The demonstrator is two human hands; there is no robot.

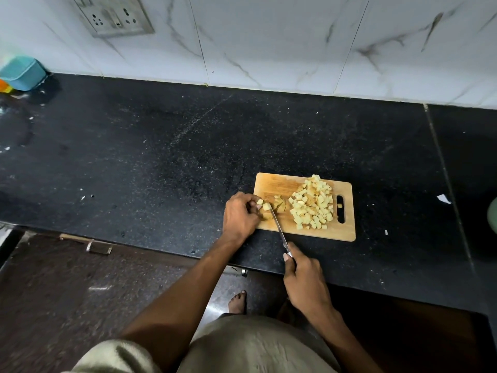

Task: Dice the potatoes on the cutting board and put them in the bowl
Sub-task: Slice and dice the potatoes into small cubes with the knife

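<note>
A wooden cutting board (271,184) lies on the black counter. On its right half sits a pile of diced potato cubes (313,204). At the board's left edge my left hand (239,216) holds potato strips (270,208) with curled fingers. My right hand (305,284) grips the handle of a knife (278,227), whose blade runs up to the strips and cuts into them beside my left fingers. One cube lies in the board's handle slot (339,205). At the right frame edge a green rounded thing (493,215) shows; whether it is the bowl I cannot tell.
The black stone counter (161,157) stretches wide to the left of the board. A teal container (22,72) stands at the far left by the marble wall. A scrap of white paper (443,199) lies to the right. Drawer handles (98,247) sit below the counter edge.
</note>
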